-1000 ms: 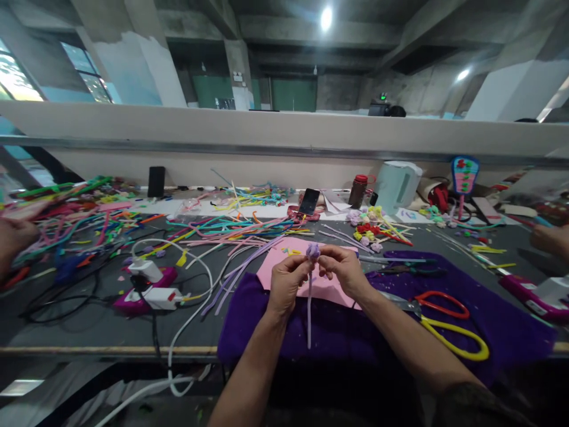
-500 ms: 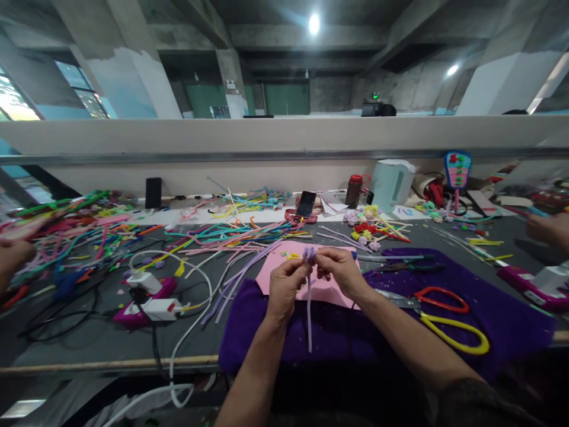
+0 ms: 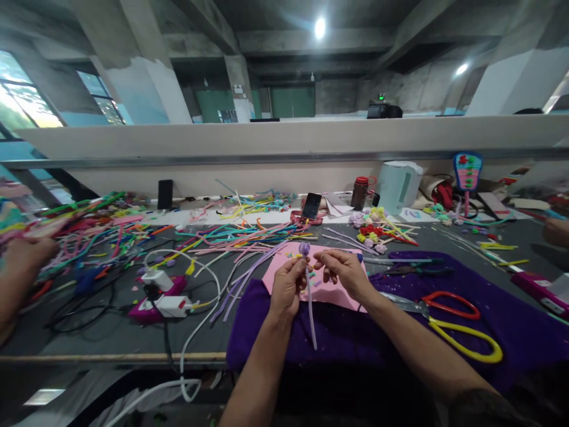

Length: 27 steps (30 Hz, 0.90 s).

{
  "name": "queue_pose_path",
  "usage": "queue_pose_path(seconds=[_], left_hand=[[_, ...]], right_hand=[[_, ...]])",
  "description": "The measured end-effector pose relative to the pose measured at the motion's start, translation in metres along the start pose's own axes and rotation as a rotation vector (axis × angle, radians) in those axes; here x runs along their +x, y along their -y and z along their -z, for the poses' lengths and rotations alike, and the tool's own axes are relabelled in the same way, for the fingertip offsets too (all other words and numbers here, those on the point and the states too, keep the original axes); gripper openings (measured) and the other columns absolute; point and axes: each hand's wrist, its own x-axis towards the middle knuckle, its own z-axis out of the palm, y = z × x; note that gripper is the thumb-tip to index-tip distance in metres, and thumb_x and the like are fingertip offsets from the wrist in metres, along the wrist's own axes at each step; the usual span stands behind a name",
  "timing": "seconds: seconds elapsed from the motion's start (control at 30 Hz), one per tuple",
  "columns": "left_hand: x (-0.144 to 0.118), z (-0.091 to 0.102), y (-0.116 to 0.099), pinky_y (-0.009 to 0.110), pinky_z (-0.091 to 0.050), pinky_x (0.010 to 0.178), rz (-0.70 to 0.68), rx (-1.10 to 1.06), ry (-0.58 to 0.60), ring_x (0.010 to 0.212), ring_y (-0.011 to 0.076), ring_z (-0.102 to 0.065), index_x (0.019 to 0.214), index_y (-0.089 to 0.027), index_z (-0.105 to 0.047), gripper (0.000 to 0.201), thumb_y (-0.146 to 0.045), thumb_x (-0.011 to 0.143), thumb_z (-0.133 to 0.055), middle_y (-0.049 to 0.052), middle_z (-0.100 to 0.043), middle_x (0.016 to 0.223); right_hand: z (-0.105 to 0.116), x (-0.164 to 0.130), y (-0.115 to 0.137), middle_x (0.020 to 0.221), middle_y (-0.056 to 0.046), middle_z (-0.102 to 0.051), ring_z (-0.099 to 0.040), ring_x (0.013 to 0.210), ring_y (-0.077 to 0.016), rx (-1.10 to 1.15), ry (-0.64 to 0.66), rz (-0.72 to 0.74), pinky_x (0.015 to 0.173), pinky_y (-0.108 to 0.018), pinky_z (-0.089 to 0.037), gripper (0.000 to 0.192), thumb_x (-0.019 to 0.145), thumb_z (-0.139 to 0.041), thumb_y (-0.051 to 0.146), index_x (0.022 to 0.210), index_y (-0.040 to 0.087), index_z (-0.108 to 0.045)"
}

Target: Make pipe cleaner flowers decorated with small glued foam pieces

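A lilac pipe-cleaner flower (image 3: 304, 248) stands upright above the pink sheet, its fuzzy stem (image 3: 311, 314) hanging down below my fingers. My left hand (image 3: 288, 281) is closed in a pinch on it, just under the curled head. Just to the right, my right hand (image 3: 344, 271) is apart from the flower, with its fingers loosely curled and nothing visible in them. Under both hands lies the pink sheet (image 3: 271, 276), dotted with small coloured scraps, on a purple cloth (image 3: 249, 326).
Large scissors (image 3: 464, 341) with red and yellow handles and pliers (image 3: 409, 270) lie to the right. Power strips (image 3: 164, 302) with cables sit left, near loose pipe cleaners (image 3: 240, 237). Behind stand a kettle (image 3: 398, 187) and bottle (image 3: 360, 193). Other people's hands (image 3: 31, 261) show at both sides.
My right hand has let go of the flower and moved slightly right, while my left hand keeps hold of it. The view has shifted a little to the left.
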Motion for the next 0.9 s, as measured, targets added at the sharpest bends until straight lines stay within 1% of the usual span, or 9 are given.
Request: queue_pose_path(seconds=[0.07,0.13,0.23,0.3,0.43,0.6,0.7,0.77,0.9], left_hand=[[0.0,0.0,-0.001,0.015,-0.023,0.038,0.048,-0.044,0.008,0.041,0.0022,-0.04,0.078,-0.014,-0.063,0.028,-0.037,0.063,-0.068,-0.002,-0.057,0.059],[0.0,-0.001,-0.001,0.015,-0.025,0.038,0.084,-0.065,0.03,0.042,0.003,-0.042,0.08,-0.013,-0.062,0.029,-0.037,0.063,-0.067,-0.002,-0.055,0.058],[-0.002,-0.003,-0.002,0.014,-0.027,0.04,0.115,-0.054,0.077,0.042,0.0026,-0.041,0.078,-0.011,-0.061,0.031,-0.036,0.061,-0.068,-0.002,-0.051,0.055],[-0.003,-0.005,-0.003,0.014,-0.024,0.038,0.135,-0.029,0.113,0.04,0.0013,-0.036,0.076,-0.011,-0.059,0.031,-0.037,0.061,-0.068,-0.004,-0.048,0.051],[-0.001,-0.003,0.0,0.013,-0.016,0.035,0.179,0.013,0.198,0.035,0.0005,-0.029,0.076,-0.011,-0.057,0.029,-0.036,0.065,-0.065,-0.005,-0.043,0.047],[0.003,0.0,0.006,0.013,-0.017,0.033,0.305,-0.008,0.314,0.034,0.001,-0.031,0.076,-0.012,-0.057,0.025,-0.035,0.069,-0.061,-0.004,-0.046,0.048],[0.003,0.0,0.007,0.013,-0.019,0.032,0.357,-0.015,0.345,0.033,0.0017,-0.034,0.074,-0.012,-0.057,0.023,-0.034,0.069,-0.06,-0.003,-0.048,0.048],[0.002,0.0,0.007,0.014,-0.019,0.031,0.375,0.005,0.353,0.032,0.0022,-0.035,0.071,-0.012,-0.057,0.023,-0.035,0.069,-0.059,-0.003,-0.049,0.046],[0.001,-0.001,0.008,0.014,-0.021,0.031,0.399,0.081,0.349,0.031,0.0033,-0.038,0.068,-0.012,-0.058,0.024,-0.036,0.069,-0.058,-0.002,-0.05,0.044]], right_hand=[[0.004,0.002,0.0,0.071,-0.003,-0.063,-0.051,0.047,-0.0079,-0.021,-0.01,-0.007,0.037,-0.018,-0.032,0.025,0.074,-0.059,0.036,0.086,0.014,-0.064],[0.008,0.006,0.0,0.075,-0.003,-0.062,-0.052,0.051,-0.0084,-0.007,-0.011,-0.013,0.039,-0.018,-0.034,0.026,0.07,-0.063,0.033,0.09,0.015,-0.062],[0.015,0.012,0.004,0.089,-0.005,-0.061,-0.054,0.061,-0.0106,0.047,0.068,-0.029,0.043,-0.019,-0.038,0.043,0.066,-0.067,0.029,0.106,0.018,-0.057],[0.017,0.016,0.007,0.097,-0.006,-0.06,-0.054,0.066,-0.0114,0.065,0.131,-0.034,0.045,-0.019,-0.039,0.049,0.065,-0.067,0.027,0.111,0.019,-0.054],[0.018,0.017,0.009,0.099,-0.007,-0.059,-0.053,0.066,-0.0109,0.054,0.181,-0.043,0.045,-0.019,-0.038,0.046,0.066,-0.065,0.026,0.111,0.019,-0.056],[0.024,0.019,0.003,0.097,-0.007,-0.061,-0.051,0.061,-0.0088,0.046,0.21,-0.06,0.043,-0.018,-0.034,0.039,0.071,-0.057,0.028,0.108,0.017,-0.059],[0.033,0.021,0.001,0.097,-0.006,-0.062,-0.052,0.062,-0.0093,0.012,0.279,-0.074,0.044,-0.018,-0.035,0.043,0.068,-0.057,0.023,0.11,0.018,-0.058],[0.037,0.021,0.001,0.1,-0.006,-0.061,-0.053,0.066,-0.0104,-0.011,0.338,-0.076,0.048,-0.018,-0.037,0.049,0.064,-0.06,0.02,0.113,0.019,-0.056],[0.039,0.017,0.007,0.107,-0.007,-0.058,-0.055,0.085,-0.015,-0.007,0.46,-0.068,0.07,-0.026,-0.044,0.06,0.059,-0.068,0.019,0.117,0.019,-0.051]])
